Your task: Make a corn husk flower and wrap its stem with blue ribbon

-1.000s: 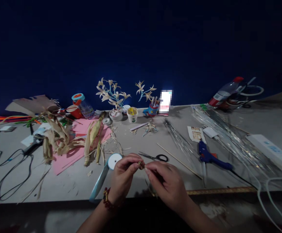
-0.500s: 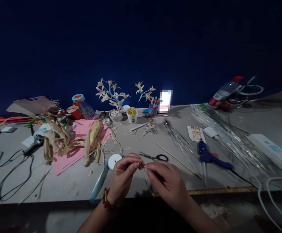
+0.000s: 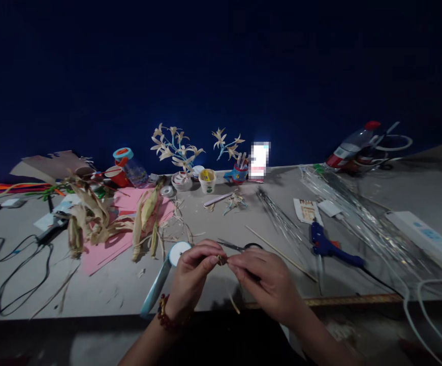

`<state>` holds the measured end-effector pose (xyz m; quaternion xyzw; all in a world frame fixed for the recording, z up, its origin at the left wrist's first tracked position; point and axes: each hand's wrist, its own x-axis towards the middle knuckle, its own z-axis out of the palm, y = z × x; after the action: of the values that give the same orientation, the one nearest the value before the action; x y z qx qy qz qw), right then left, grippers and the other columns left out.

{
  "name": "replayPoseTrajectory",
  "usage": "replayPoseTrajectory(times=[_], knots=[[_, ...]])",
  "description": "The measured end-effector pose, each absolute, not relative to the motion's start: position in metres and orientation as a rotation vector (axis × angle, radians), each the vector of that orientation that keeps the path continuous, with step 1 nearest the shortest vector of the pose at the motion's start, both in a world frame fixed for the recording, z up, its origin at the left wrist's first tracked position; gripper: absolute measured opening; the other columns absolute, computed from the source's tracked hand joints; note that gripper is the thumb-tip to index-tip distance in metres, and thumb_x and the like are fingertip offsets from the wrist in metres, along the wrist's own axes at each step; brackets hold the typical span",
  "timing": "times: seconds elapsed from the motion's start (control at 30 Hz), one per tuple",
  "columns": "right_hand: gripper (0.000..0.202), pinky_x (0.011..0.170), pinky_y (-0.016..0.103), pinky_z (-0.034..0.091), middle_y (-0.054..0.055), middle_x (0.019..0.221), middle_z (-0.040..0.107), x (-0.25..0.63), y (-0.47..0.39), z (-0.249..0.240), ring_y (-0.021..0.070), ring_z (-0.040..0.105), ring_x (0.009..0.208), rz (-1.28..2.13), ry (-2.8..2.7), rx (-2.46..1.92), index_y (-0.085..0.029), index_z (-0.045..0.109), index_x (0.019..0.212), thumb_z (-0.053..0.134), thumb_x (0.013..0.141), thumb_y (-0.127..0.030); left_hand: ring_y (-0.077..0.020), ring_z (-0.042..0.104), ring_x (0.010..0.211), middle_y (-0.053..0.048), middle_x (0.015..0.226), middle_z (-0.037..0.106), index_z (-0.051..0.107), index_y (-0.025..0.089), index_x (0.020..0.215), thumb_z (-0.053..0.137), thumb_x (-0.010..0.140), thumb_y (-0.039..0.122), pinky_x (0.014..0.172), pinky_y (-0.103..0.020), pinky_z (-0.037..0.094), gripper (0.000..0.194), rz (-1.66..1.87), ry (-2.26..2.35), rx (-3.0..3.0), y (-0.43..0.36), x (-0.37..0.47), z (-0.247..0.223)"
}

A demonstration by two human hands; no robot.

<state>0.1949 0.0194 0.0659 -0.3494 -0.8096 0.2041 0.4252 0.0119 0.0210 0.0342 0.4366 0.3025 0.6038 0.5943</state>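
My left hand (image 3: 198, 267) is closed, thumb and fingertips pinching a small yellowish-green end of a thin pale husk strip (image 3: 231, 297). The fingertips of my right hand (image 3: 267, 278) press together right beside it and grip the same piece. From between the hands the strip's loose tail hangs down past the table edge. Fingers cover most of the held part, so its shape is hard to make out. Just behind my hands lie black-handled scissors (image 3: 236, 245). A roll of pale blue ribbon (image 3: 178, 251) sits against my left hand, its tail trailing toward the table's front edge.
Corn husks (image 3: 91, 218) lie over pink paper (image 3: 108, 251) on the left. Husk flowers (image 3: 175, 147) stand at the back beside a cup (image 3: 207, 182) with yellow contents. A blue glue gun (image 3: 331, 246), wires (image 3: 282, 216), a thin stick (image 3: 282, 254) and a power strip (image 3: 427, 236) occupy the right.
My right hand has moved slightly to the right and down, and covers more of the scissors' handle. The strip's hanging tail has swung a little left and lower.
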Motion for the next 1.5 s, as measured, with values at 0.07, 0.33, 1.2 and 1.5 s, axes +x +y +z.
replayPoseTrajectory(times=[0.07, 0.33, 1.2, 1.5], knots=[[0.017, 0.066, 0.029, 0.049, 0.002, 0.083, 0.078, 0.196, 0.021, 0.069, 0.0172, 0.068, 0.072, 0.520, -2.056, -0.872, -0.021, 0.071, 0.098, 0.056, 0.095, -0.014, -0.0161, 0.062, 0.087, -0.006, 0.088, 0.070, 0.082, 0.023, 0.088, 0.077, 0.085, 0.022, 0.078, -0.026, 0.051, 0.007, 1.389, 0.702, 1.017, 0.022, 0.011, 0.035], [0.017, 0.062, 0.028, 0.044, 0.002, 0.079, 0.075, 0.194, 0.020, 0.074, 0.0169, 0.063, 0.067, 0.445, -2.117, -0.932, -0.020, 0.070, 0.096, 0.054, 0.095, -0.013, -0.0198, 0.062, 0.092, -0.007, 0.090, 0.071, 0.082, 0.024, 0.091, 0.073, 0.087, 0.021, 0.082, -0.031, 0.050, 0.010, 1.430, 0.799, 1.145, 0.019, 0.010, 0.028], [0.013, 0.070, 0.029, 0.053, 0.003, 0.085, 0.076, 0.179, 0.010, 0.061, 0.0187, 0.070, 0.075, 0.444, -1.938, -1.000, -0.022, 0.064, 0.100, 0.053, 0.096, -0.017, -0.0140, 0.059, 0.078, -0.004, 0.085, 0.062, 0.077, 0.019, 0.076, 0.085, 0.074, 0.024, 0.075, -0.027, 0.050, 0.010, 1.506, 0.734, 0.818, 0.020, 0.030, 0.029], [0.015, 0.062, 0.029, 0.052, 0.004, 0.078, 0.075, 0.180, 0.009, 0.057, 0.0187, 0.068, 0.067, 0.410, -1.968, -0.998, -0.022, 0.066, 0.100, 0.052, 0.097, -0.018, -0.0139, 0.058, 0.080, -0.004, 0.085, 0.062, 0.078, 0.021, 0.078, 0.083, 0.075, 0.021, 0.076, -0.026, 0.049, 0.006, 1.518, 0.695, 0.814, 0.019, 0.029, 0.029]])
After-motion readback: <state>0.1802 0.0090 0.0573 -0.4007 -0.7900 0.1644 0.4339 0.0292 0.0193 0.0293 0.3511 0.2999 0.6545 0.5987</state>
